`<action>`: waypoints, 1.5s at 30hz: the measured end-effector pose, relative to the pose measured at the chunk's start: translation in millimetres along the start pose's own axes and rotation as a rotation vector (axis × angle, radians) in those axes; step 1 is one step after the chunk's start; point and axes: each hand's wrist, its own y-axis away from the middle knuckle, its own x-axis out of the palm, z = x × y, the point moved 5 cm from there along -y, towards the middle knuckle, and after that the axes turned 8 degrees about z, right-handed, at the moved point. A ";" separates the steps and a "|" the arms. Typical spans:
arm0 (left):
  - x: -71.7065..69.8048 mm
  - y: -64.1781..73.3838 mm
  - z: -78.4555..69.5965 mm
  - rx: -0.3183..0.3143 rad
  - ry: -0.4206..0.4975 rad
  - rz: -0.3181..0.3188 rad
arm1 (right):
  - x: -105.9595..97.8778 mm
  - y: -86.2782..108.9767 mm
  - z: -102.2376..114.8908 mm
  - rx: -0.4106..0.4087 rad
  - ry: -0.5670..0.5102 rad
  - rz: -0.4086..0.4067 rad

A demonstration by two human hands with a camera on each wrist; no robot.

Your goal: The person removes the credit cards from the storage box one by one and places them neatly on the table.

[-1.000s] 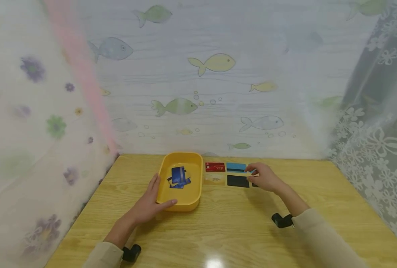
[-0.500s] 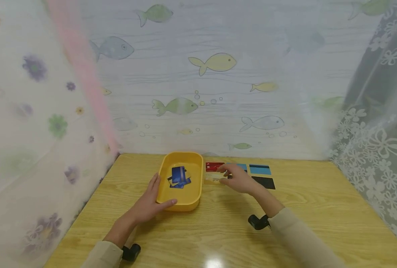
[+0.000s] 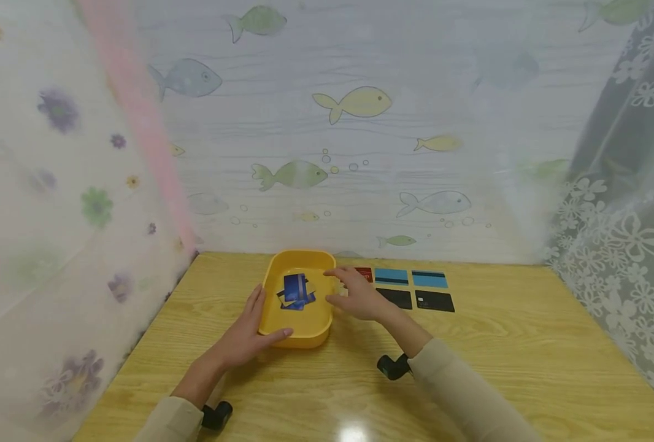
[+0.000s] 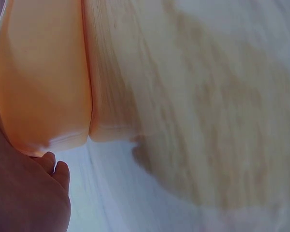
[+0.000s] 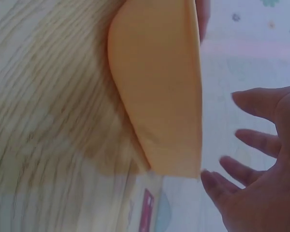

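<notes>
My left hand [image 3: 241, 331] holds the near left corner of a yellow plastic tub [image 3: 305, 342], its thumb along the near rim and fingers against the left side. In the left wrist view, fingertips [image 4: 62, 171] curl at the tub's edge. Several overlapping cards, the top one a blue card [image 3: 294, 287], lie inside the tub. Above the tub's right rim is my right hand [image 3: 360, 298], fingers spread and nothing between them. To its right lie a red card [image 3: 367, 274], partly covered, two blue cards [image 3: 430, 279] and two black cards [image 3: 434, 301].
Everything stands on a wood-grain table [image 3: 503, 350]. A fish-print curtain [image 3: 354, 141] hangs along its back edge, and a flowered curtain [image 3: 67, 245] along the left. Each wrist carries a black camera mount [image 3: 393, 367].
My right hand has moved left from the rightmost cards, across the rows, to the tub's right rim. The right-hand blue and black cards are now uncovered. My left hand and the tub stay put.
</notes>
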 end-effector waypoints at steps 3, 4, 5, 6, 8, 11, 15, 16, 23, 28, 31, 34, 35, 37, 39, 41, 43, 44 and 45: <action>-1.1 -0.5 0.4 0.005 -0.001 -0.004 | 6.1 -7.8 4.3 0.004 -0.007 -0.010; -1.5 -0.7 0.2 0.008 0.000 -0.005 | 8.2 -10.6 5.7 0.006 -0.012 -0.008; -1.8 -0.9 0.0 0.010 0.000 -0.006 | 10.4 -13.0 7.1 0.011 -0.018 -0.005; -2.0 -1.1 0.1 0.011 -0.001 -0.006 | 12.7 -15.8 8.3 0.017 -0.029 -0.002; -2.1 -1.5 0.3 0.009 -0.002 -0.007 | 17.1 -20.8 12.3 0.032 -0.053 0.008; -2.1 -0.8 0.0 0.017 -0.008 -0.008 | 24.2 -29.4 17.1 0.058 -0.077 0.010; -1.4 0.6 0.0 0.030 -0.006 -0.005 | 33.1 -41.1 21.6 0.087 -0.096 -0.010; -1.0 1.0 -0.1 0.033 -0.008 -0.003 | 35.1 -44.1 22.3 0.089 -0.094 -0.019; 0.1 1.3 0.4 0.032 -0.023 -0.006 | 47.9 -60.8 19.4 0.166 -0.095 -0.065; -0.9 0.5 0.5 0.027 -0.032 -0.007 | 56.2 -73.5 12.1 0.259 -0.087 -0.119; -1.1 0.3 0.9 0.025 -0.037 -0.009 | 62.0 -80.7 8.6 0.303 -0.056 -0.152; -0.9 0.5 0.1 0.031 -0.037 -0.006 | 69.6 -84.3 5.4 0.353 -0.019 -0.164; -0.5 0.7 -0.3 0.033 -0.039 -0.005 | 72.0 -84.8 4.4 0.372 -0.012 -0.164; 0.0 0.9 -0.9 0.039 -0.037 -0.001 | 75.5 -85.3 2.9 0.408 0.000 -0.166; 0.2 1.0 -1.2 0.038 -0.038 -0.001 | 77.0 -86.4 1.9 0.437 0.008 -0.174; -0.1 1.1 -1.5 0.039 -0.041 -0.005 | 77.4 -88.1 0.9 0.461 0.027 -0.181; -0.5 0.5 -0.9 0.039 -0.043 -0.010 | 77.9 -90.6 -1.0 0.480 0.055 -0.184; -0.7 0.3 -0.7 0.041 -0.044 -0.013 | 78.3 -91.9 -2.1 0.488 0.068 -0.185; -0.5 -0.1 -0.4 0.041 -0.043 -0.013 | 78.8 -93.5 -3.4 0.494 0.089 -0.185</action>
